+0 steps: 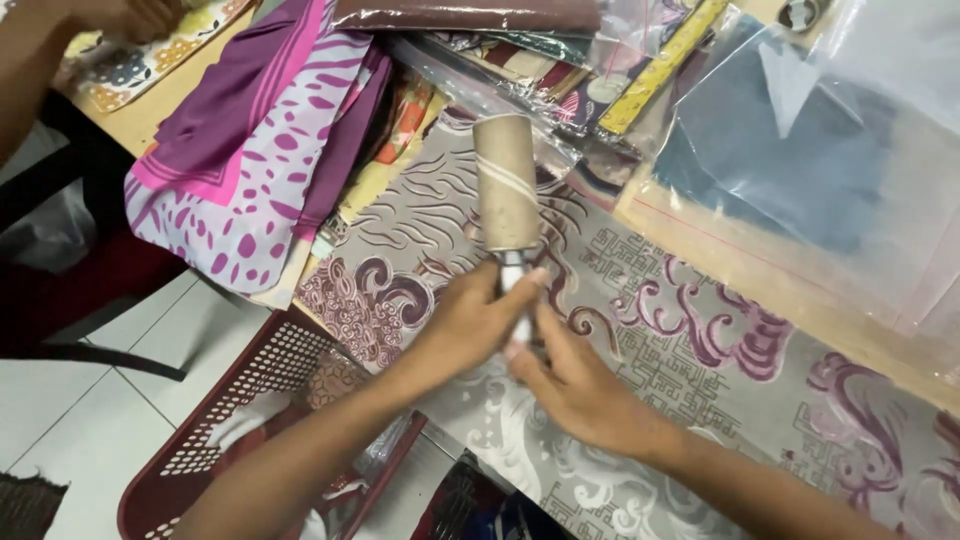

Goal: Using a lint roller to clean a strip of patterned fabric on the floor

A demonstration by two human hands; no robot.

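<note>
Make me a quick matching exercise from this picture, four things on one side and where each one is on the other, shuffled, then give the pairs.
Things:
1. lint roller
2. red plastic basket
3. purple and pink scarf
4. blue cloth in a clear bag

Places:
A. upper right of the table
B. on the floor below the table edge
C. held by the left hand and right hand
D. draped over the table's left edge

Pairs: 1-C, 2-B, 3-D, 4-A

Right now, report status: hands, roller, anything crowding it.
Left hand and right hand both grip the lint roller by its handle. Roll lies on the patterned grey cloth. Purple scarf and bagged fabrics close by, not touching.
</note>
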